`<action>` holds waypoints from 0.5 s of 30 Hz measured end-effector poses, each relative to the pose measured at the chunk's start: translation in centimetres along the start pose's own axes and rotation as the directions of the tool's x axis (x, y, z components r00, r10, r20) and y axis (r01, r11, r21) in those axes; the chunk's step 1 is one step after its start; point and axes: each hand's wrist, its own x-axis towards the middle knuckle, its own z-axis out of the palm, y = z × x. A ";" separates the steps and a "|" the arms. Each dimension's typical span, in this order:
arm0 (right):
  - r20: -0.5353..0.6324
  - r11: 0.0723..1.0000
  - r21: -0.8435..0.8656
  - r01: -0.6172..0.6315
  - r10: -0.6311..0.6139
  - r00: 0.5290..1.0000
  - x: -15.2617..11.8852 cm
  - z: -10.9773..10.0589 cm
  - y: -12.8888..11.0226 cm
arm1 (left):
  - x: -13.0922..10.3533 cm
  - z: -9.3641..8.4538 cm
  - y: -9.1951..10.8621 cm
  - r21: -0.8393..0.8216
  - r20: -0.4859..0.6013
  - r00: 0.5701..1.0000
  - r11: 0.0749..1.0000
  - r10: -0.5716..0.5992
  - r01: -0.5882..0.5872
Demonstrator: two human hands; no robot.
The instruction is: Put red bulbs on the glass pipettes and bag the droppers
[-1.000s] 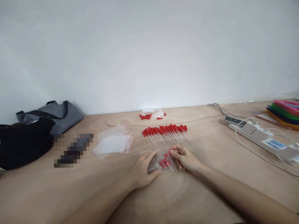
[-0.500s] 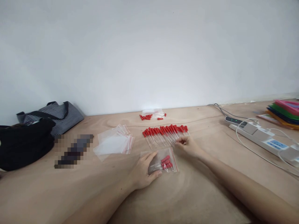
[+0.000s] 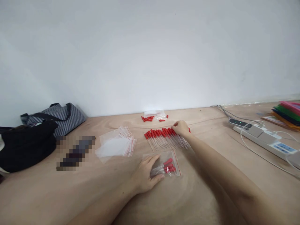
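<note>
My left hand (image 3: pixel 146 175) lies with fingers spread on a clear zip bag (image 3: pixel 177 173), whose red line faces right. Inside the bag are several glass droppers with red rubber bulbs (image 3: pixel 169 165). Farther back, a slanted row of loose droppers (image 3: pixel 161 140) lies side by side, bulbs toward the wall. Over the right part of that row, my right hand (image 3: pixel 181 127) is closed, its fingertips down at the bulbs. Whether a dropper is between those fingers is hidden. The hand and wrist cover some of the row's right end.
Flat zip bags (image 3: pixel 112 145) are stacked left of the row. Loose red bulbs (image 3: pixel 147 118) and a clear bag (image 3: pixel 153 113) lie near the wall. At right are a corded power strip (image 3: pixel 264 140) and coloured sheets (image 3: pixel 288 112); at left, a black bag (image 3: pixel 28 150) and striped bag (image 3: pixel 72 117).
My right hand has moved away from me, from the tips at the row's near right side up to the red bulbs. My left hand stays on the bag. The view has shifted slightly.
</note>
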 end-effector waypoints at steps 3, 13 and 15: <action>-0.009 0.998 0.064 0.019 -0.019 1.000 -0.3 -1.9 0.2 | 0.0 -0.1 0.1 0.004 0.000 1.000 1.000 -0.001 0.001; 0.033 0.638 0.762 -0.111 0.134 0.990 -7.7 -5.3 4.2 | 0.1 0.4 -0.6 -0.018 -0.009 1.000 1.000 0.021 -0.022; 0.059 0.586 0.796 -0.150 0.172 0.983 -9.2 -4.4 4.5 | 0.2 0.6 -0.8 -0.014 -0.029 0.999 0.999 0.031 -0.032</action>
